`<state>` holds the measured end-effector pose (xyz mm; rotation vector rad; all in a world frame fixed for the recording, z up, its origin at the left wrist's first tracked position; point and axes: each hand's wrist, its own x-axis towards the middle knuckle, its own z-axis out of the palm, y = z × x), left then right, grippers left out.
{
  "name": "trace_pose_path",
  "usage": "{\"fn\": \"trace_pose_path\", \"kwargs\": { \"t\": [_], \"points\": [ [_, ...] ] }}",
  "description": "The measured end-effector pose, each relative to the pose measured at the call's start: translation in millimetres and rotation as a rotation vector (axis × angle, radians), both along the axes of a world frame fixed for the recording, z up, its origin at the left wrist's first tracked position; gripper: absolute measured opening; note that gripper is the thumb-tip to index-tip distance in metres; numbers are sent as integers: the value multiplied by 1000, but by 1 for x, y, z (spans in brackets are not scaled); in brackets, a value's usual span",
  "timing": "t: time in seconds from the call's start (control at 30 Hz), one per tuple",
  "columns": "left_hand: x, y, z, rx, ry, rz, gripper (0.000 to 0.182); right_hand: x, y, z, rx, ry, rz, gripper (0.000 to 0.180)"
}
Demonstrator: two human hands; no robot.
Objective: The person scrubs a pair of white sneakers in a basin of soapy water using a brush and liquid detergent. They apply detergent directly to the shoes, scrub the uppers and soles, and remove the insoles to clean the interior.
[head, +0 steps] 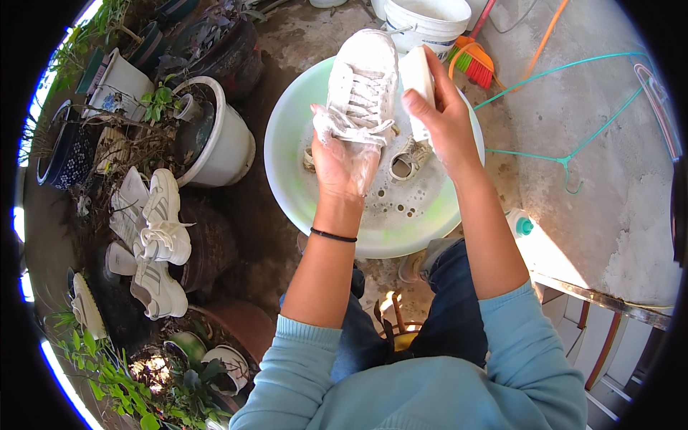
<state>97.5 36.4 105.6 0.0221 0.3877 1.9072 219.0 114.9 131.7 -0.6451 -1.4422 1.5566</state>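
A soapy white lace-up sneaker (365, 70) is held up over a pale green plastic basin (290, 134). My left hand (344, 156) supports it from below at the heel end, and lather covers the fingers and palm. Just right of the shoe, my right hand (449, 118) grips a white block-like brush (420, 80); its working face is turned out of sight. Foamy water (392, 209) fills the basin's bottom. Partly sunk in it, a second shoe (408, 161) shows its opening below my right hand.
White buckets (427, 21) and a broom (475, 62) stand beyond the basin. Turquoise hangers (561, 159) and a teal-capped bottle (520, 224) lie to the right. Several white sneakers (161, 231) rest among plant pots (220, 134) on the left.
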Motion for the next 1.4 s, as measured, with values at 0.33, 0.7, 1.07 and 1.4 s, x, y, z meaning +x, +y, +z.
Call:
{"fn": "trace_pose_path", "kwargs": {
  "t": [0.33, 0.7, 1.07, 1.4],
  "points": [
    [17, -4, 11, 42, 232, -89, 53, -5, 11, -28, 182, -138, -43, 88],
    [29, 5, 2, -329, 432, -14, 35, 4, 15, -45, 154, -200, -119, 91],
    [26, 6, -8, -249, 314, 9, 43, -5, -16, -24, 335, -211, -127, 49],
    [9, -8, -2, -109, 234, -29, 39, -11, -5, -36, 172, -160, -128, 40]
  ]
}}
